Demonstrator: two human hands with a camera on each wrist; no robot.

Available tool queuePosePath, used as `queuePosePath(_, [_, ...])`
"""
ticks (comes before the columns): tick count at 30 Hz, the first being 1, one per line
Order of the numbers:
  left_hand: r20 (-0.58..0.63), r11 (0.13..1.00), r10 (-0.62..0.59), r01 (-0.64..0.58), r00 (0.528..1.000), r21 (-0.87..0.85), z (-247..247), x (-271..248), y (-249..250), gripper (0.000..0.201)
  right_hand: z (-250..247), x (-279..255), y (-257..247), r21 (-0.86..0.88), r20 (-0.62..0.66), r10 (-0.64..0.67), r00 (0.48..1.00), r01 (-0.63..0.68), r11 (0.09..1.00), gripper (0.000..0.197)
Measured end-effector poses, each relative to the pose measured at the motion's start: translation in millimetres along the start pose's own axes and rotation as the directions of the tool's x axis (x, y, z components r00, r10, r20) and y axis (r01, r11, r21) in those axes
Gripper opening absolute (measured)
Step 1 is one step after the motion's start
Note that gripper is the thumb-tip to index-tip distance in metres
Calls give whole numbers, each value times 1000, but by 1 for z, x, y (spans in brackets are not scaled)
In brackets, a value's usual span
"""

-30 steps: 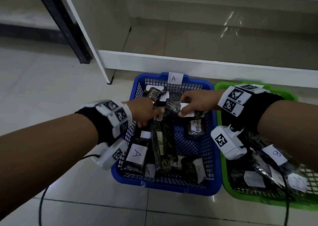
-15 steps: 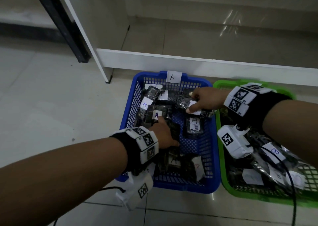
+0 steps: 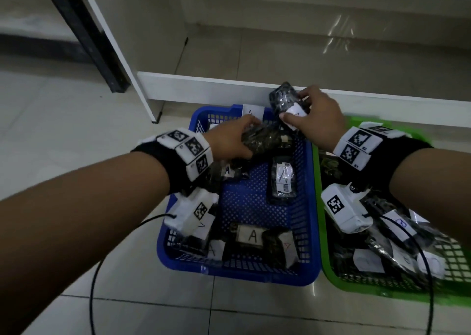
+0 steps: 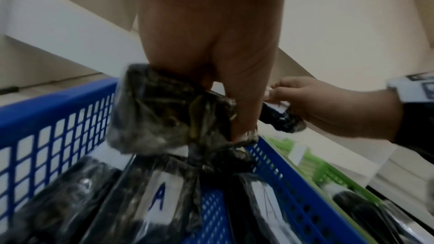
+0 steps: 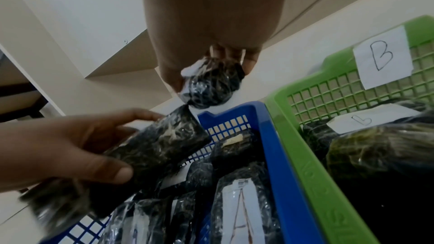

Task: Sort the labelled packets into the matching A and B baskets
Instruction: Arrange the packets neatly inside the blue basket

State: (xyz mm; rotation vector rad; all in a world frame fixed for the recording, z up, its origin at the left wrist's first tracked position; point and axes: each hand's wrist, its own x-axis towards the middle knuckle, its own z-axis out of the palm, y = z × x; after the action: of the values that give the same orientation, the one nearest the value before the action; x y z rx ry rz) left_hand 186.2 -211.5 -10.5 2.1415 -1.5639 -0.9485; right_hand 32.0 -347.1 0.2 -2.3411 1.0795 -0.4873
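A blue basket (image 3: 309, 207) tagged A sits on the floor with a green basket (image 3: 328, 266) tagged B (image 5: 382, 57) on its right. Both hold dark plastic-wrapped packets with white labels. My left hand (image 3: 229, 141) grips a dark packet (image 3: 265, 138) over the far end of the blue basket, seen close in the left wrist view (image 4: 169, 114). My right hand (image 3: 316, 118) holds another dark packet (image 3: 286, 100) with a white label, lifted above the blue basket's far rim; the right wrist view shows its end (image 5: 211, 83).
A white shelf unit's base board (image 3: 229, 87) runs just behind the baskets, with a white upright (image 3: 122, 54) and a dark post (image 3: 84, 34) at the left. Tiled floor (image 3: 63, 120) lies left of and in front of the baskets. Black cables (image 3: 96, 283) hang from both wrists.
My left hand has moved from the middle of the blue basket to its far end and taken hold of a packet. My right hand has lifted its packet up above the far rim.
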Motion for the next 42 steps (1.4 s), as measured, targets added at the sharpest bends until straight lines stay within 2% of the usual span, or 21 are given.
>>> queuePosePath(2, [-78,977,104,-87,992,197,-4,9,-3,73,-1,-2,0,27,-74,10,997,-8,1000,52])
queuePosePath(4, [-147,888,164,-81,975,453,-1,13,-6,71,-1,-6,0,39,-139,13,990,-7,999,51])
queuePosePath(7, [-139,760,220,-80,966,644,14,13,-13,59,-2,-18,0,-3,-175,-76,982,77,997,50])
queuePosePath(11, [-69,759,187,-99,980,643,21,14,-20,63,-1,-39,-5,-49,-25,-278,960,277,960,51])
queuePosePath(14, [-36,738,128,-71,991,672,6,14,-24,69,7,-52,-6,-92,74,-350,934,356,930,51])
queuePosePath(15, [-45,758,131,-71,990,648,-2,11,-25,67,11,-56,-7,-99,113,-354,928,365,926,51])
queuePosePath(17, [-107,784,223,-113,969,610,-16,-2,-29,53,18,-65,-10,-109,220,-355,909,384,917,53])
queuePosePath(19, [-114,796,304,-186,946,576,-22,-23,-34,30,25,-73,-13,-132,370,-357,858,429,894,56])
queuePosePath(21, [-9,782,319,-258,948,568,-17,-46,-39,21,34,-80,-14,-144,548,-338,766,484,863,55])
queuePosePath(23, [112,674,379,-357,918,647,-7,-64,-47,23,43,-84,-14,-155,698,-298,651,544,824,54])
queuePosePath(24, [161,603,423,-410,892,685,-2,-69,-53,20,47,-85,-14,-166,745,-269,611,560,811,56])
queuePosePath(25, [189,551,453,-440,871,709,4,-72,-59,18,50,-86,-14,-186,770,-232,594,557,810,59])
queuePosePath(29, [280,497,423,-479,862,723,19,-74,-71,30,56,-85,-18,-209,790,-124,600,455,865,63])
queuePosePath(32, [389,506,242,-458,889,731,27,-70,-74,51,56,-78,-25,-104,762,-115,637,296,949,72])
queuePosePath(35, [429,433,206,-475,880,766,31,-63,-73,61,54,-69,-26,-110,716,-120,688,280,954,76])
queuePosePath(39, [428,378,191,-469,883,798,32,-59,-70,51,49,-60,-19,-140,666,-84,741,235,962,81])
queuePosePath(42, [403,360,241,-467,883,808,27,-56,-64,45,46,-59,-16,-123,627,-75,775,193,973,56])
